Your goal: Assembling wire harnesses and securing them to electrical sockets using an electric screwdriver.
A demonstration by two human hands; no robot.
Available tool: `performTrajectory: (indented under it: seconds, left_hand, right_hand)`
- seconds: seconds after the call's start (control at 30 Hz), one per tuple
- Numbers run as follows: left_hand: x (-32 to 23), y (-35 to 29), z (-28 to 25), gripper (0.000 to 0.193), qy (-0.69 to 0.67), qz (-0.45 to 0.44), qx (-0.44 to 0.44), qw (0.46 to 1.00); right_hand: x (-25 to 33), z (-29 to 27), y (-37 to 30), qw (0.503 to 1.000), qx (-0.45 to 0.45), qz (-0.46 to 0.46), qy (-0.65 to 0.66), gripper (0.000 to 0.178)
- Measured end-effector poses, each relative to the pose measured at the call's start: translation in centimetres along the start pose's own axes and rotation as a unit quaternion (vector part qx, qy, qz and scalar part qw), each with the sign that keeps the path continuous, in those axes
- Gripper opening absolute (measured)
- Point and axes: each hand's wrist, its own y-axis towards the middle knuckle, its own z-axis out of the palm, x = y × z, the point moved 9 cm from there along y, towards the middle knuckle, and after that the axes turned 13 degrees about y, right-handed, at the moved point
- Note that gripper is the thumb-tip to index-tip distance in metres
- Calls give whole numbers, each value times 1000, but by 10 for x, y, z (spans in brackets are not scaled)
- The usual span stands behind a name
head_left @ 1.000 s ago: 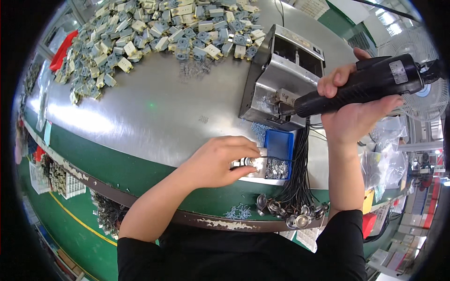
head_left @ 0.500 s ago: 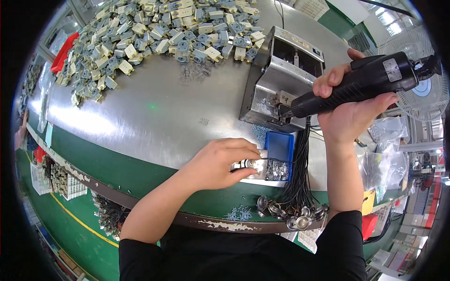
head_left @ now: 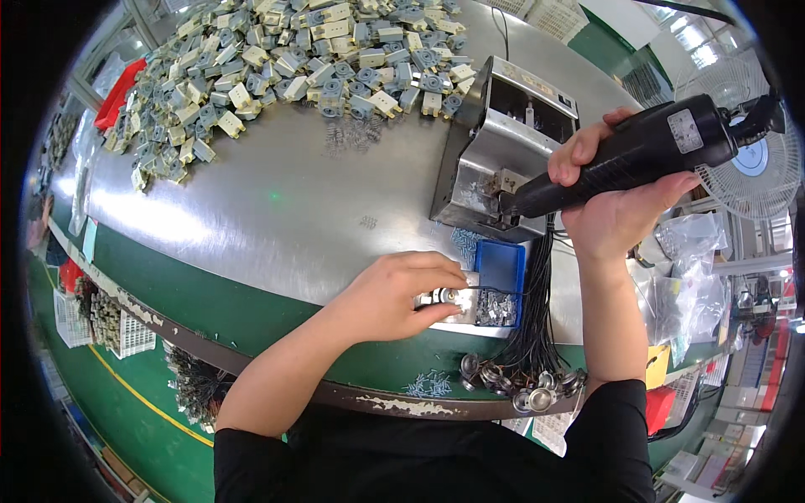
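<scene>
My right hand (head_left: 616, 220) is wrapped round a black electric screwdriver (head_left: 641, 155), its thumb along the underside. The screwdriver's tip meets the front of a metal screw feeder (head_left: 495, 159). Low in the middle, my left hand (head_left: 387, 293) curls its thumb and fingers round a small round metal part (head_left: 448, 295). A dark cable runs right from this part. It sits on a small metal block (head_left: 471, 281), against the left side of a blue tray (head_left: 501, 260). Small metal pieces (head_left: 496, 308) fill the tray's near half.
A large heap of grey and cream switch-like parts (head_left: 327, 59) covers the back left, with springs (head_left: 352, 134) in front. Black cables (head_left: 545, 293) hang over the table edge, ending in round metal parts (head_left: 537, 397). Loose screws (head_left: 429, 384) lie nearby. A fan (head_left: 746, 151) stands right.
The screwdriver and my right hand have shifted slightly left, and the tip sits further into the screw feeder. My left hand stays on the round metal part.
</scene>
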Motion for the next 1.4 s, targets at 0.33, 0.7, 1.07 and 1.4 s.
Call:
performTrajectory:
  seconds: [0.33, 0.7, 1.07, 1.4]
  left_hand:
    - [2, 0, -3, 31, 1, 15, -11, 1000]
    - [5, -4, -3, 30, 8, -10, 6, 1000]
    - [10, -7, 2, 29, 3, -9, -1, 1000]
    - [10, -6, -1, 29, 6, -7, -10, 1000]
  right_hand:
    - [2, 40, -30, 992, 72, 93, 46, 115]
    - [-36, 68, -65, 985, 98, 132, 40, 122]
    - [-47, 77, -78, 974, 126, 139, 129, 111]
    - [-45, 85, -81, 968, 213, 119, 65, 97]
